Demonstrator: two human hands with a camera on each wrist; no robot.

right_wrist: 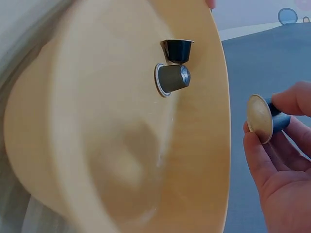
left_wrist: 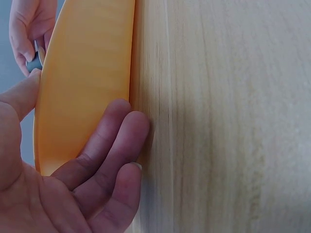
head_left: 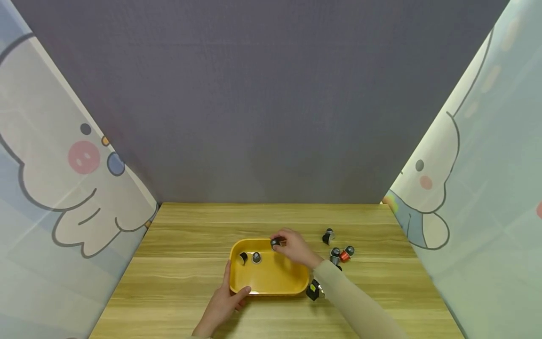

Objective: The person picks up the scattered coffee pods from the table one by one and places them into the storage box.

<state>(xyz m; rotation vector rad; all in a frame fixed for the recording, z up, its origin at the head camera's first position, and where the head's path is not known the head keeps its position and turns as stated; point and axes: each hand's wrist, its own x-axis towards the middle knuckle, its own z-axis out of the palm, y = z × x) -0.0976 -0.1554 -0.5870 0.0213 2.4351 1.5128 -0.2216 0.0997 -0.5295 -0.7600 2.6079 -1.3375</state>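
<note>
A yellow plastic tray (head_left: pixel 275 280) lies on the table. My left hand (head_left: pixel 220 301) grips its front left corner, thumb on the rim and several fingers against the outer wall (left_wrist: pixel 92 73). Over the far rim, my right hand (head_left: pixel 296 249) pinches a dark coffee capsule (right_wrist: pixel 279 119) between thumb and fingers; its pale round lid (right_wrist: pixel 260 121) faces the tray in the right wrist view. Inside the tray, a black capsule (right_wrist: pixel 179 51) lies on its side beside a grey capsule (right_wrist: pixel 172 78). In the head view the grey one stands near the tray's left part.
Right of the tray, several loose capsules lie on the wooden table (head_left: pixel 186 273): a dark pair (head_left: pixel 328 235), a grey one (head_left: pixel 335 255) and a red one (head_left: pixel 346 254). A black item with a green mark (head_left: pixel 313 290) is by the tray's front right corner. A grey panel (head_left: pixel 271 141) stands behind.
</note>
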